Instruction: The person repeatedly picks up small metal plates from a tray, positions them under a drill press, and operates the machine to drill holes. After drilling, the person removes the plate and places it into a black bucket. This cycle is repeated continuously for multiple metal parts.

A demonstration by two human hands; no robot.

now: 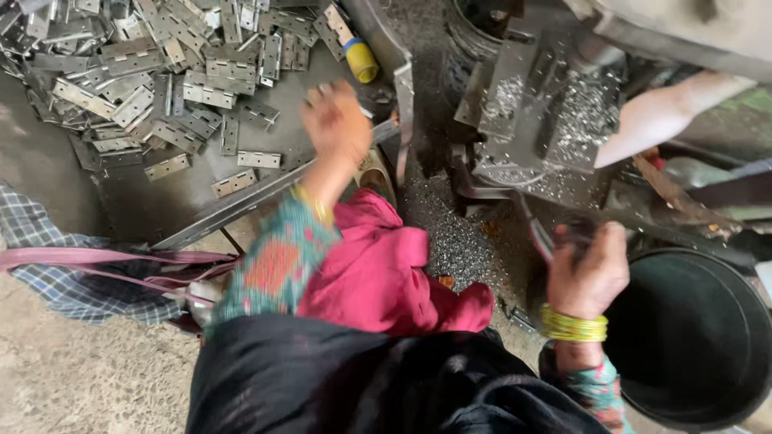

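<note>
Dark cloth [386,378] fills the near edge, and just beyond it to the right the right hand [589,269] is clenched round a lever [540,235] beside the bucket [696,337]. Left of the bucket, the left hand [336,124] is blurred above the hinges [173,72]; whether it holds one I cannot tell.
</note>
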